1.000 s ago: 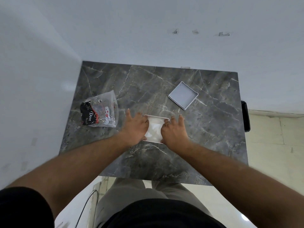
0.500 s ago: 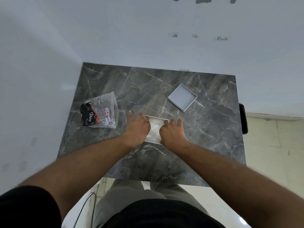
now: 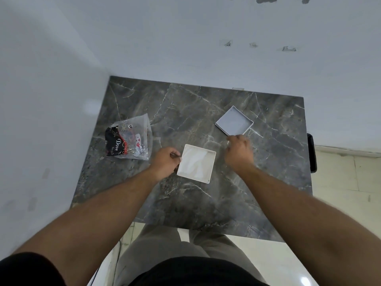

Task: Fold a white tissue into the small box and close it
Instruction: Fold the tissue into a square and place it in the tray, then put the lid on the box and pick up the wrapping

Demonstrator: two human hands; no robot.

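Both hands have come off the small box since half a second ago, when they were pressing down into it from either side. Now the small box [image 3: 196, 163], a shallow white square tray, sits uncovered near the middle of the dark grey marble-patterned tabletop [image 3: 185, 205], and the white tissue [image 3: 195, 161] lies folded inside it, filling most of the floor of the box. On the left side of the box, the left hand [image 3: 165, 162] rests with its fingers curled together against the left wall; whether that grip actually pinches the wall cannot be told. Farther back and to the right, the right hand [image 3: 238, 151] is blurred with motion and hangs above the tabletop between the box and the lid [image 3: 234, 120]. Its fingers are loosely curled and its grip holds nothing; its fingertips are just short of the lid's nearest corner. That lid is a grey-white square lying upside down, rim upward, turned at an angle, and apart from the box. Well to the left of the box lies a clear plastic bag [image 3: 129, 140] with dark packaging marked "Dove" inside. Pale walls meet behind the tabletop.
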